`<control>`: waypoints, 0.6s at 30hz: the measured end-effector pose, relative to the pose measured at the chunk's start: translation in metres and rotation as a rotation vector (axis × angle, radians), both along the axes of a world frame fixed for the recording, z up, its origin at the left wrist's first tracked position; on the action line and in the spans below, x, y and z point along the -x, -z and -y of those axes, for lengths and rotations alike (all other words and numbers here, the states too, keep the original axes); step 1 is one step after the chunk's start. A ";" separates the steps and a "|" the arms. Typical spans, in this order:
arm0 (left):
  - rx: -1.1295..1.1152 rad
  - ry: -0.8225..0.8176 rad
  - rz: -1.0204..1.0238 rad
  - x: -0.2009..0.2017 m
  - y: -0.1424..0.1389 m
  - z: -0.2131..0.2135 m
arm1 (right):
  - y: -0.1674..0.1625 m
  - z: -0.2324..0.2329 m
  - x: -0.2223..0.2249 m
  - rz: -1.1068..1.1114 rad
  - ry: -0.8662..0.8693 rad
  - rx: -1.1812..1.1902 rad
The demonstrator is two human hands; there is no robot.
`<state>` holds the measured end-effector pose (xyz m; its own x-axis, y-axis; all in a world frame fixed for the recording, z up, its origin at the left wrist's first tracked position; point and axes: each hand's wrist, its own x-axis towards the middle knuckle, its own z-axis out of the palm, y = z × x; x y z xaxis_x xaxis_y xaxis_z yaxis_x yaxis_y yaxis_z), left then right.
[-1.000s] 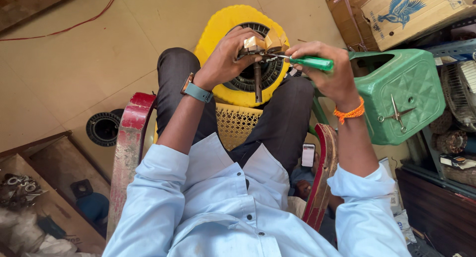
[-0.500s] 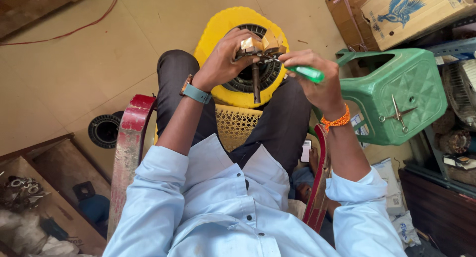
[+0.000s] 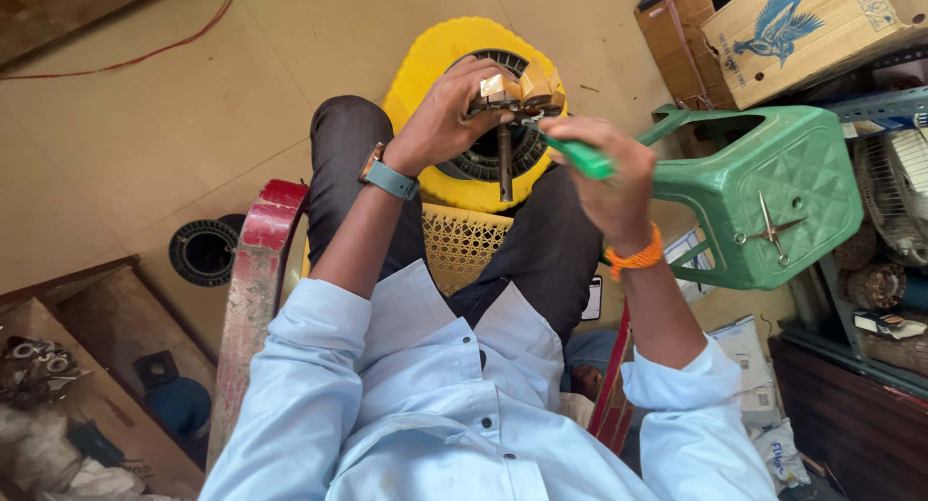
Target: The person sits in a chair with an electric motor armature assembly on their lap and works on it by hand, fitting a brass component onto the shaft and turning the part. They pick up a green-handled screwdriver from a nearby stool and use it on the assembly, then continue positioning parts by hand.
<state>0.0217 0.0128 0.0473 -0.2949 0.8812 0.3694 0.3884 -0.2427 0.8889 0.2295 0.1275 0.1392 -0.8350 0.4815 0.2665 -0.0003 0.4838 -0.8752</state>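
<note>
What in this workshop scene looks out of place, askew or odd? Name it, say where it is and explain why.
A pair of scissors lies open on the seat of the green plastic stool to the person's right, blades spread rather than put away. The stool itself appears tilted. Nothing looks spilled.

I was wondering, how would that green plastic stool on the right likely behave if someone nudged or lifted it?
The green stool looks like thin moulded plastic, so it is probably light for its size and would slide easily on the smooth floor. It appears to lie on its side, so a push might rock it. The scissors against its seat could slip off.
</note>
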 end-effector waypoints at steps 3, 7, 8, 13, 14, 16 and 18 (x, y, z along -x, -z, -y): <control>-0.050 0.002 -0.052 0.000 -0.001 0.000 | 0.007 -0.017 -0.037 -0.195 0.041 0.119; -0.110 -0.015 -0.137 -0.001 -0.002 0.003 | 0.012 -0.065 -0.135 0.125 0.375 -0.108; -0.088 -0.013 -0.130 -0.001 -0.002 0.004 | 0.018 -0.080 -0.163 0.203 0.463 -0.096; -0.027 -0.010 -0.139 -0.004 -0.004 0.009 | 0.068 -0.143 -0.290 0.345 0.830 0.160; -0.022 -0.014 -0.157 -0.005 -0.005 0.010 | 0.078 -0.154 -0.308 0.388 0.891 0.198; -0.014 -0.032 -0.196 -0.007 -0.008 0.012 | 0.095 -0.171 -0.329 0.507 0.988 0.141; -0.011 -0.013 -0.135 -0.006 -0.010 0.016 | 0.105 -0.184 -0.335 0.589 1.059 0.091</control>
<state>0.0278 -0.0036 0.0573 -0.2530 0.8732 0.4166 0.5077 -0.2467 0.8255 0.5642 0.3112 0.0345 0.0014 0.9958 -0.0915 0.7673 -0.0597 -0.6385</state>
